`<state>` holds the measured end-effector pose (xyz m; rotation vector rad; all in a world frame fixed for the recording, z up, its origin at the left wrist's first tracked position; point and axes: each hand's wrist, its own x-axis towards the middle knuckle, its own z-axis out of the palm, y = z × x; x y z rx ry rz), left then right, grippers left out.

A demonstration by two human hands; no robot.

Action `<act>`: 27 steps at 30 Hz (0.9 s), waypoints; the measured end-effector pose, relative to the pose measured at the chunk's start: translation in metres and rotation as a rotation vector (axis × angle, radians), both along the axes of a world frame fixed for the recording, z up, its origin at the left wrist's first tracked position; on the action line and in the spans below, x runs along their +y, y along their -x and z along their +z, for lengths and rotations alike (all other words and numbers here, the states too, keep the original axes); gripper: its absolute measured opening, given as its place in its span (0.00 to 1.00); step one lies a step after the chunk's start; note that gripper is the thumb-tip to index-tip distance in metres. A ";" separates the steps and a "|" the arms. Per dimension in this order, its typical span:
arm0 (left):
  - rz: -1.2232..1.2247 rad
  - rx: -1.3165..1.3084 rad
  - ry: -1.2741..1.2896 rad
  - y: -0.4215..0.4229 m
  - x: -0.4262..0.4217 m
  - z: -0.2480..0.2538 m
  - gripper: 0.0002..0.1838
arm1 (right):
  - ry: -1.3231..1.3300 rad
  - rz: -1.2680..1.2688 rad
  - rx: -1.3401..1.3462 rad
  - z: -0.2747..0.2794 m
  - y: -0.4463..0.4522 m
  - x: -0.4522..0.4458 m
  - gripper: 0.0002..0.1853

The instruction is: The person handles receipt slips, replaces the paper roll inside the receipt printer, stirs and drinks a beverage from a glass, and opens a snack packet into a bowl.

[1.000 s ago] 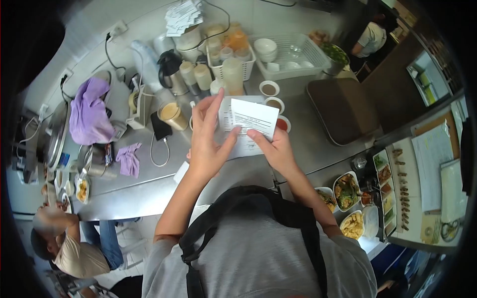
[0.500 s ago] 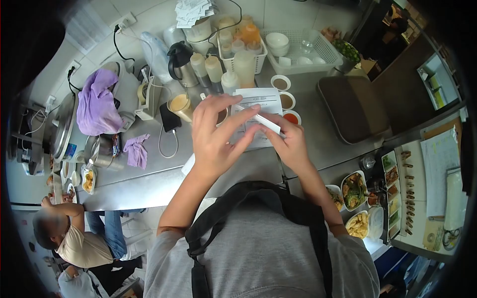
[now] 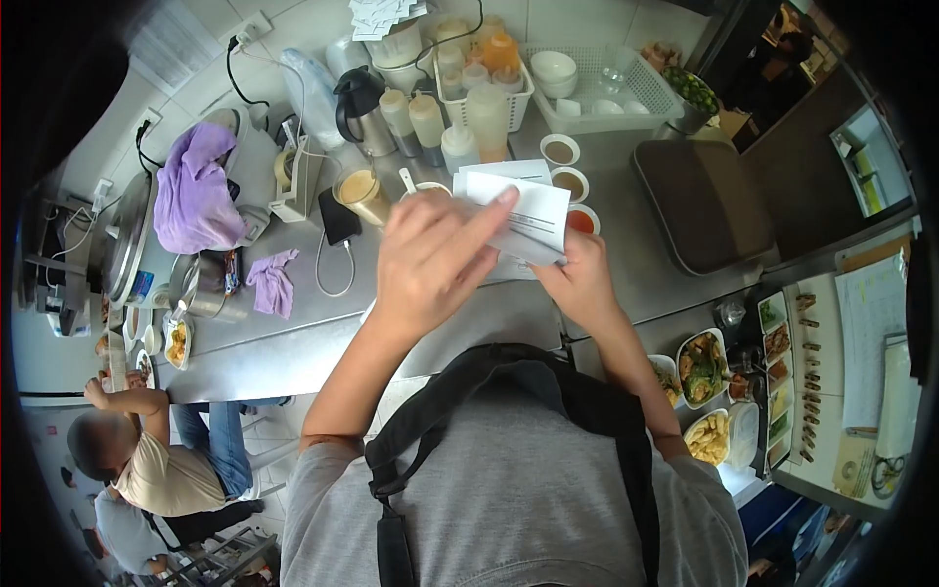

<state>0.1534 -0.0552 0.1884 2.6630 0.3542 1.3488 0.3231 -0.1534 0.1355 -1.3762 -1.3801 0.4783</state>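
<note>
Several white printed paper slips (image 3: 536, 207) are held up in front of me, bent and partly overlapping. My right hand (image 3: 584, 282) pinches them by their lower right edge. My left hand (image 3: 423, 262) is at their left side with its fingers apart; the index fingertip rests on the front slip, while the thumb is lower, near the bottom edge. Behind the left hand stands a bowl (image 3: 430, 186) with a white spoon (image 3: 407, 180), mostly hidden. Small sauce cups, one with red sauce (image 3: 583, 219), stand just beyond the right hand.
Squeeze bottles (image 3: 426, 121), a basket of bottles (image 3: 518, 106) and a thermos jug (image 3: 362, 110) line the back. To the left are a glass of tan liquid (image 3: 362, 196), a phone (image 3: 339, 219) and purple cloths (image 3: 272, 284). A dark board (image 3: 700, 205) and food dishes (image 3: 702, 368) stand right; someone sits lower left.
The slips have tilted up and fanned, so their printed faces show more. My left index finger has moved onto the front slip. The view has shifted slightly.
</note>
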 end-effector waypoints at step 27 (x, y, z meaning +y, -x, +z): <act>0.059 -0.115 0.898 0.007 0.013 -0.025 0.22 | 0.115 0.067 0.712 -0.017 0.004 0.006 0.16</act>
